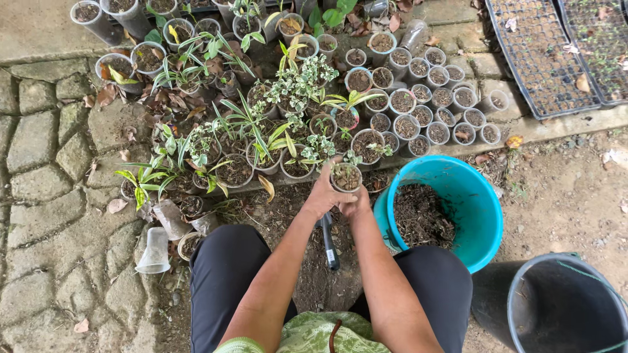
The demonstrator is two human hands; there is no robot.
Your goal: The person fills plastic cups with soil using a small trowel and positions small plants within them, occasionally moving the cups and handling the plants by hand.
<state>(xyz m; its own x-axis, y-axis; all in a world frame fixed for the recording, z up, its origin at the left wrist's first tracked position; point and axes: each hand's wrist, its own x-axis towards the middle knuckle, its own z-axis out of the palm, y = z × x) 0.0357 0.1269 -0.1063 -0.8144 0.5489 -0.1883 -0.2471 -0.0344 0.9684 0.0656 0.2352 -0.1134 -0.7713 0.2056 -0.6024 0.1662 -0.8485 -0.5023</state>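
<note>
Paved ground (46,196); hands (337,196) clasp cup (346,176).

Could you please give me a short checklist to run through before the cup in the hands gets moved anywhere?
1. Both hands on cup: ok; left hand and right hand clasp it.
2. Cup upright: ok.
3. Cup filled with soil: ok, a small seedling on top.
4. Soil left in blue bucket: ok.
5. Trowel within reach: ok, on the ground between the knees.
6. Free gap among the potted plants: cannot tell.
</note>
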